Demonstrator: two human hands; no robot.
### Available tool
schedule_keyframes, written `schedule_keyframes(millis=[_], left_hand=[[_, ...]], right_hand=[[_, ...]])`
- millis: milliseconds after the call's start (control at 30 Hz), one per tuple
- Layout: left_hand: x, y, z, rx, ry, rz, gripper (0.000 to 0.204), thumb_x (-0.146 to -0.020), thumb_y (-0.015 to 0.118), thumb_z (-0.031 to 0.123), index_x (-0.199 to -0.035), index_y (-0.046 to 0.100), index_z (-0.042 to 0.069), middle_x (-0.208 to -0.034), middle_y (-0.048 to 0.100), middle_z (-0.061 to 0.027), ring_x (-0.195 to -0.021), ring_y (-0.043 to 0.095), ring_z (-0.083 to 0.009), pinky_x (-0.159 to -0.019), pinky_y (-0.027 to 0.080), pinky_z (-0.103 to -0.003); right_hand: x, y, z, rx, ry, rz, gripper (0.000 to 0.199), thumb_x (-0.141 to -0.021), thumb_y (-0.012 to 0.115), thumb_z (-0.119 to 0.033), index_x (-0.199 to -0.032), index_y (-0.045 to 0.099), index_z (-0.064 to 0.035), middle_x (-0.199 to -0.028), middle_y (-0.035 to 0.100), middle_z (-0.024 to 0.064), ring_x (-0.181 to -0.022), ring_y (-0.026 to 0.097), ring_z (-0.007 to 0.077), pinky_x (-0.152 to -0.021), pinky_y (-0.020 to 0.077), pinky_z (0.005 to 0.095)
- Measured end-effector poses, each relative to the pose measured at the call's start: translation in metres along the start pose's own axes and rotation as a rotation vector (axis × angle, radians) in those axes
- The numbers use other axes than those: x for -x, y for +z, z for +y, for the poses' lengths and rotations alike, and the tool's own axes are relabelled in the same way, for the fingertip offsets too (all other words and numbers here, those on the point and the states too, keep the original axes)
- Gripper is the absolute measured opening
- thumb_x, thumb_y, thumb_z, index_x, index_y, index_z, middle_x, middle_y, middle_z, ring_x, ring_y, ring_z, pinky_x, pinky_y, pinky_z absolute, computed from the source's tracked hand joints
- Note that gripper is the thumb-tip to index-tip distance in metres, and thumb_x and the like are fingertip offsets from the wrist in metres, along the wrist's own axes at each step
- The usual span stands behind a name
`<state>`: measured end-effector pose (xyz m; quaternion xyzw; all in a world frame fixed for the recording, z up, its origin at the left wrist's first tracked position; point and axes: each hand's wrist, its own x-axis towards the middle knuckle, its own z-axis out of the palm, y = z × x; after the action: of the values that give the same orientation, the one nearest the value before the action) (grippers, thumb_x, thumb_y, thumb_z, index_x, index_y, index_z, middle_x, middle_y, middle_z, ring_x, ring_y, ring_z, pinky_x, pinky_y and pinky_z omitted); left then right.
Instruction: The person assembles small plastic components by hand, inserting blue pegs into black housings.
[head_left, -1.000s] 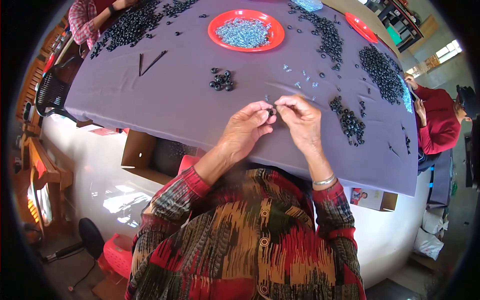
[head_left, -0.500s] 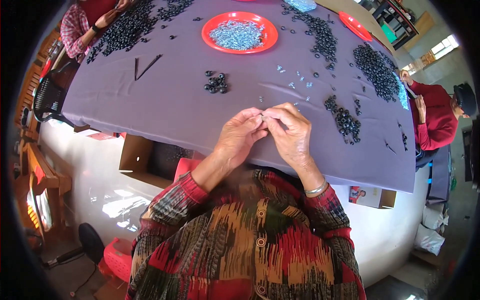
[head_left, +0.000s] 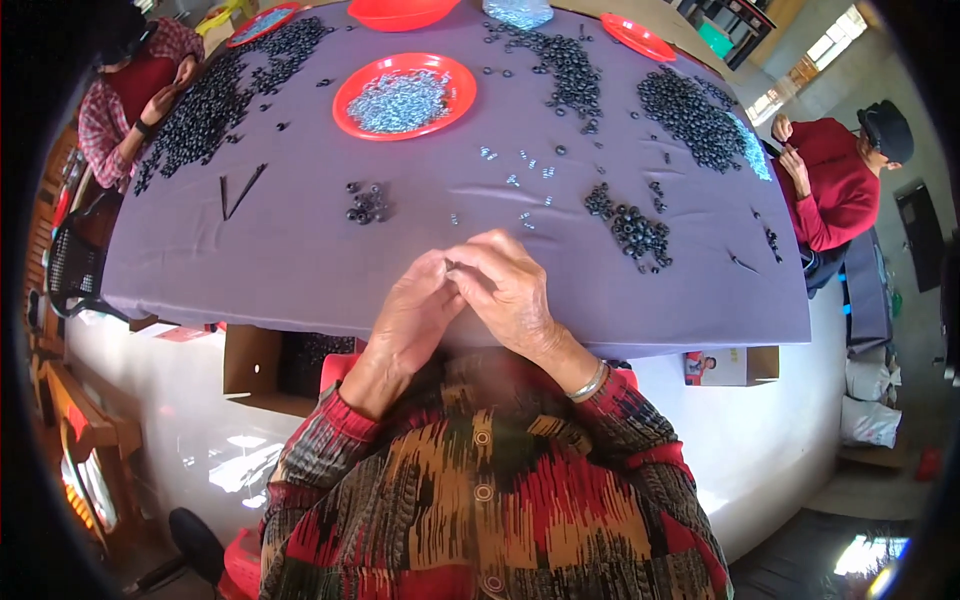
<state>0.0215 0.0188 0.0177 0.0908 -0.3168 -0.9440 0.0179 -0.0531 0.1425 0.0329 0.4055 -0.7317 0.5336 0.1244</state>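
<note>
My left hand [head_left: 410,308] and my right hand [head_left: 508,292] meet just above the table's near edge. Their fingertips are pinched together round a tiny dark piece [head_left: 451,266], too small and too covered to name. A little beyond them lies a small cluster of round black parts [head_left: 368,203]. Several small metal springs [head_left: 514,180] are scattered ahead and to the right. Further right, a pile of black ring-like parts [head_left: 638,232] rests on the purple-grey cloth [head_left: 330,270].
A red plate [head_left: 343,118] heaped with springs stands ahead. Two thin black rods [head_left: 240,192] lie to the left. Big heaps of black parts [head_left: 690,115] flank the table. Co-workers sit at left [head_left: 125,100] and right [head_left: 840,185]. An open cardboard box [head_left: 252,368] is below the edge.
The whole view has swung, so the table's things now sit further left in the picture. Both hands remain joined at the fingertips, with the right hand's fingers covering more of the piece.
</note>
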Motion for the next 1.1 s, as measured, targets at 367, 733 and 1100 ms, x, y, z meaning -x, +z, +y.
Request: schedule_keyframes(millis=[367, 733, 1100], left_hand=[[0.000, -0.011, 0.007, -0.164, -0.162, -0.132, 0.021, -0.088, 0.064, 0.026, -0.102, 0.058, 0.012, -0.095, 0.057, 0.0031, -0.089, 0.056, -0.0084, -0.076, 0.048, -0.024], [-0.001, -0.010, 0.000, -0.168, -0.144, -0.093, 0.016, -0.092, 0.057, 0.009, -0.107, 0.060, 0.003, -0.095, 0.059, -0.0017, -0.080, 0.057, -0.0095, -0.067, 0.051, -0.021], [-0.007, -0.006, -0.003, -0.126, -0.054, -0.090, 0.014, -0.093, 0.056, 0.010, -0.104, 0.060, 0.004, -0.093, 0.059, -0.0046, -0.082, 0.055, -0.0125, -0.070, 0.050, -0.025]], right_hand=[[0.000, -0.031, -0.006, -0.075, -0.039, -0.259, 0.028, -0.074, 0.069, 0.002, -0.101, 0.066, -0.0057, -0.088, 0.059, 0.0056, -0.076, 0.060, 0.0175, -0.066, 0.0508, 0.0285], [0.016, -0.039, 0.003, -0.096, 0.169, -0.166, 0.019, -0.076, 0.067, 0.005, -0.094, 0.064, -0.0025, -0.082, 0.061, 0.0052, -0.073, 0.060, 0.0145, -0.064, 0.0490, 0.0264], [0.020, -0.077, 0.063, 0.126, 0.405, 0.080, 0.002, -0.083, 0.063, 0.000, -0.085, 0.063, 0.0018, -0.074, 0.056, -0.0018, -0.065, 0.048, 0.0028, -0.058, 0.0399, 0.0193]])
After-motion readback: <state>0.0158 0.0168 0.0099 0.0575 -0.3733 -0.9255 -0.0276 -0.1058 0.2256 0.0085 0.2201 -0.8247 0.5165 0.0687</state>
